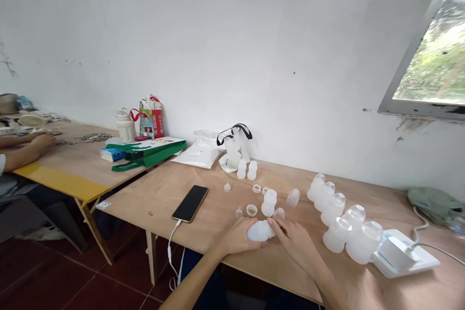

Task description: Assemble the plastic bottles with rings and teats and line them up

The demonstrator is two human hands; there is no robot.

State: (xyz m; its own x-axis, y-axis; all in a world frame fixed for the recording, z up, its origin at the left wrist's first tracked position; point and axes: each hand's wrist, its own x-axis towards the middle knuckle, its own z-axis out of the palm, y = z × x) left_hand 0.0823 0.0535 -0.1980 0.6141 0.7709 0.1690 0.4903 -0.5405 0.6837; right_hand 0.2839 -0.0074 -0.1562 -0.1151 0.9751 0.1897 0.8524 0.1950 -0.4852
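Observation:
My left hand is wrapped round a frosted white baby bottle, which lies tilted on its side just above the table's front edge. At the bottle's right end, the thumb and fingers of my right hand close on its neck; the exact grip there is partly hidden. A clear dome cap shows just behind my right fingers. Close behind stand another bottle body, a white collar ring and a silicone nipple. Farther back lie a second nipple and another ring.
Several capped bottles stand in rows at right, beside a white charger with a cable. A loose clear cap and two bottle bodies stand farther back. A phone lies left. Another person's hands rest on the far-left table.

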